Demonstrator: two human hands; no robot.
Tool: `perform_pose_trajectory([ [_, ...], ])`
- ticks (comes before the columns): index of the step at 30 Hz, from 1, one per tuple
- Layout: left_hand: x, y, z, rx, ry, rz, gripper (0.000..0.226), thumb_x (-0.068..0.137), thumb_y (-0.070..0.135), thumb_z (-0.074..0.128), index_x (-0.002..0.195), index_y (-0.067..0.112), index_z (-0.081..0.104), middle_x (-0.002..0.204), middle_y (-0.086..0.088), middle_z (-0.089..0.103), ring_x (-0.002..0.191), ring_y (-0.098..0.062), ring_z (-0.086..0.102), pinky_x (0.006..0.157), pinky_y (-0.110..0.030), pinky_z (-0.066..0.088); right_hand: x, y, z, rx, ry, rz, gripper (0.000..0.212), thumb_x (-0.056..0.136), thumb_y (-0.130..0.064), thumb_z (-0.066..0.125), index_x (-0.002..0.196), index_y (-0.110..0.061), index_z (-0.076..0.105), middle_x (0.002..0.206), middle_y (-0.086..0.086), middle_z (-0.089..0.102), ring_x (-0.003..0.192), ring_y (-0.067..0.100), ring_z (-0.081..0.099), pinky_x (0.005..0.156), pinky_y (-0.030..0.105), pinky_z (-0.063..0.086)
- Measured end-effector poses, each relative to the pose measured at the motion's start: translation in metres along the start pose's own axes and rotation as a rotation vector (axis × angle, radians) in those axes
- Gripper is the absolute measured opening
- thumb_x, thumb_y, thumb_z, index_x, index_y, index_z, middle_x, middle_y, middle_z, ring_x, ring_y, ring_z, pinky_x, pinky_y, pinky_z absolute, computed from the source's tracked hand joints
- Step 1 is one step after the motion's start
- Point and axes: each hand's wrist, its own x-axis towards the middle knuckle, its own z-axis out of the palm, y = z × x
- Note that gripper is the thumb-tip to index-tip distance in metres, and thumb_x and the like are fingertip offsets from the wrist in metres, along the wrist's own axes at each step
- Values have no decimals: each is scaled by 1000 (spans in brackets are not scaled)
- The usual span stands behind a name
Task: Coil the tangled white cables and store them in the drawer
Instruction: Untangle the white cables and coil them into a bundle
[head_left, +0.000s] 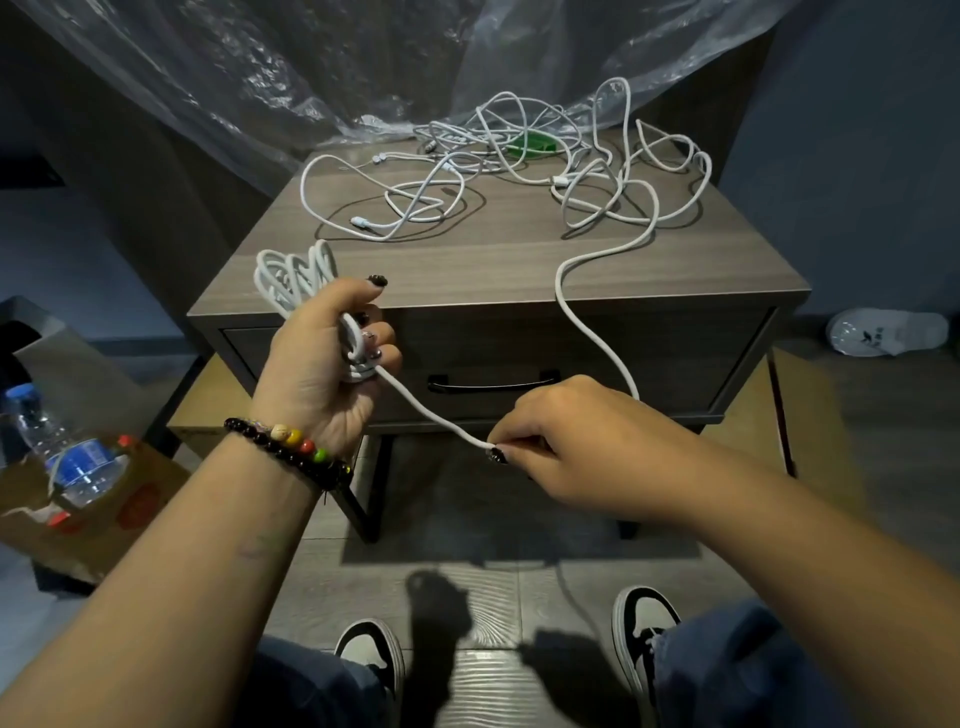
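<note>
My left hand (324, 358) grips a bundle of white cable loops (293, 273) in front of the nightstand's left corner. From that bundle a taut stretch of the same white cable (421, 405) runs down to my right hand (566, 441), which pinches it between thumb and fingers. Beyond my right hand the cable climbs over the front edge to a tangle of white cables (519, 161) spread across the back of the nightstand top (493, 265). The drawer (649, 353) under the top is closed, with a dark handle (493, 384).
A green object (535, 143) lies under the tangle. Clear plastic sheeting (260, 78) hangs behind the nightstand. A water bottle (62, 452) stands in a cardboard box (78, 530) at the left. A white slipper (888, 332) lies on the floor at right. My shoes (371, 654) are below.
</note>
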Motion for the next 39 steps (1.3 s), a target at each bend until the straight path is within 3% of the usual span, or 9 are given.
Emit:
perform_pose_trajectory([
  [8,-7,2,2,30,-113,-90,24,97,30,47,78,17,51,63,6,47,45,0,48,45,-13,47,3,1,5,29,27,-4,21,95,-30,54,107,-29,71,98,-11,68,92,14,62,80,42,53],
  [14,-15,12,0,106,-323,-147,16,83,34,50,80,18,48,54,9,39,38,0,36,35,-11,33,5,6,0,115,88,-42,19,94,-28,58,105,-27,73,92,-14,67,89,8,61,79,38,52],
  [18,-17,11,0,265,-313,-165,16,87,30,49,79,16,49,56,5,49,39,-2,43,38,-11,36,6,12,-8,156,265,-27,16,92,-22,61,101,-23,75,87,-16,62,84,4,57,77,26,46],
  [20,-16,7,-1,326,-280,-156,21,93,25,48,78,11,53,68,-5,66,51,-9,61,45,-17,50,8,13,-11,189,389,-38,15,91,-19,63,99,-21,75,87,-11,66,85,6,60,78,25,48],
  [22,-14,3,-2,319,-311,-216,21,91,24,48,80,8,54,94,-19,72,81,-23,73,65,-29,60,7,13,-13,215,480,-51,14,90,-17,64,97,-21,76,84,-9,67,81,7,61,74,26,48],
  [25,-17,-2,-1,321,-385,-317,20,89,26,48,82,8,53,111,-25,67,98,-30,69,83,-46,54,6,13,-13,190,523,-77,15,89,-19,65,99,-21,76,83,-7,68,79,9,62,71,32,52],
  [29,-20,-10,2,302,-398,-403,19,83,28,52,78,10,50,105,-25,69,91,-33,71,80,-50,55,4,11,-13,21,574,-116,22,86,-26,59,98,-20,76,85,-6,68,79,16,64,67,41,54],
  [34,-23,-15,6,273,-396,-503,22,81,32,53,82,10,52,105,-25,69,96,-33,69,71,-45,58,-2,7,-15,-263,663,-187,13,83,-15,63,87,-12,75,78,3,66,68,23,63,53,37,53],
  [39,-27,-21,9,358,-407,-488,28,77,33,53,87,8,55,86,-22,72,65,-23,72,49,-30,58,-1,7,-12,-347,691,-194,11,81,-13,64,81,-12,75,74,3,65,65,24,62,49,35,50],
])
